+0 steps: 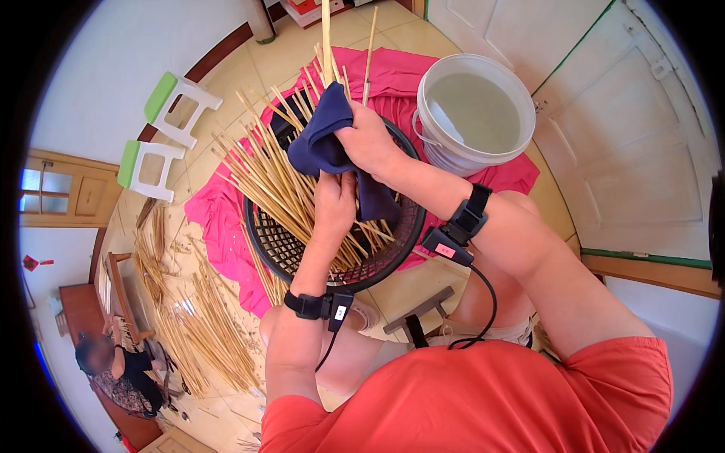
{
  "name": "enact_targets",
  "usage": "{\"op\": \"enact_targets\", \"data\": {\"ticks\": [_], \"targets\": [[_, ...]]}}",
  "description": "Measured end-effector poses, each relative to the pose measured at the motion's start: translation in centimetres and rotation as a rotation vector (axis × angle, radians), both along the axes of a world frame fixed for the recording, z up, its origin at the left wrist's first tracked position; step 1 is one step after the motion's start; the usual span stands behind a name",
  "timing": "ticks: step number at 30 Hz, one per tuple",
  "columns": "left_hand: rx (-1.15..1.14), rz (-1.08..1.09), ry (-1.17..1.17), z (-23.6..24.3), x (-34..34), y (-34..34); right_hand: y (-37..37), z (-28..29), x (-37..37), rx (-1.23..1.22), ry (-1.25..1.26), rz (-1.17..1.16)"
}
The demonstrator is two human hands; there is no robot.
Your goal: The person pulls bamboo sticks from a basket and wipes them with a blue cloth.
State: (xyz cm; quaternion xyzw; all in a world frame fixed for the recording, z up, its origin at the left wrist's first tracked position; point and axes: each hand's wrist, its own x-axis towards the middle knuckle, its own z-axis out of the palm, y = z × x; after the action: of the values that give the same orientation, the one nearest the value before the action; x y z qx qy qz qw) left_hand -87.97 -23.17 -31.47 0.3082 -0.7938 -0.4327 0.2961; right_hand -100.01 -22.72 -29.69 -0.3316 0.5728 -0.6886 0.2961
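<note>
A dark blue cloth (pixel 321 134) is bunched in my right hand (pixel 371 142), whose fingers are closed on it. Long pale stalks (pixel 327 45) rise out of the top of the cloth. Just below, my left hand (pixel 334 202) is closed against the cloth's lower edge; what lies inside its grip is hidden. Under both hands a round black lattice basket (pixel 343 281) holds many thin straw-coloured sticks (pixel 283 181), which lean out over its far left rim. Part of the cloth hangs into the basket, covering some of the sticks.
A white bucket of cloudy water (pixel 477 113) stands right of the basket on pink fabric (pixel 219 260). More sticks (pixel 215 325) lie on the tiled floor at left. Two green-topped white stools (pixel 177 109) stand beyond. Another person (pixel 136 377) sits at lower left.
</note>
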Motion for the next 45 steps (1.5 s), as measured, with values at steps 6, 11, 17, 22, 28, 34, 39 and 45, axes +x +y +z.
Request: {"op": "enact_targets", "data": {"ticks": [6,11,17,22,28,34,39,45], "targets": [[0.706,-0.063,0.049,0.4,0.7,0.8,0.1,1.9,-2.7,-0.060,-0.123,-0.010],[1.205,-0.489,0.131,-1.0,2.5,2.1,-0.6,3.3,-7.7,-0.142,-0.359,-0.160],[1.080,-0.500,-0.127,-0.5,3.0,1.5,0.7,3.3,-13.3,-0.184,-0.304,-0.321],[0.964,-0.484,-0.111,-0.2,3.0,0.5,1.2,3.6,-13.6,-0.260,-0.382,-0.345],[0.990,-0.486,-0.041,0.7,2.1,0.3,1.5,4.0,-12.6,-0.255,-0.423,-0.268],[1.100,-0.194,0.160,1.0,1.6,-0.2,0.9,2.5,-3.9,0.023,-0.265,0.051],[1.002,-0.023,0.220,1.5,1.3,-0.9,1.8,2.7,-0.5,0.081,-0.179,0.294],[0.027,0.000,0.103,-1.2,1.0,-2.2,0.3,2.0,-0.8,0.131,-0.072,0.188]]}}
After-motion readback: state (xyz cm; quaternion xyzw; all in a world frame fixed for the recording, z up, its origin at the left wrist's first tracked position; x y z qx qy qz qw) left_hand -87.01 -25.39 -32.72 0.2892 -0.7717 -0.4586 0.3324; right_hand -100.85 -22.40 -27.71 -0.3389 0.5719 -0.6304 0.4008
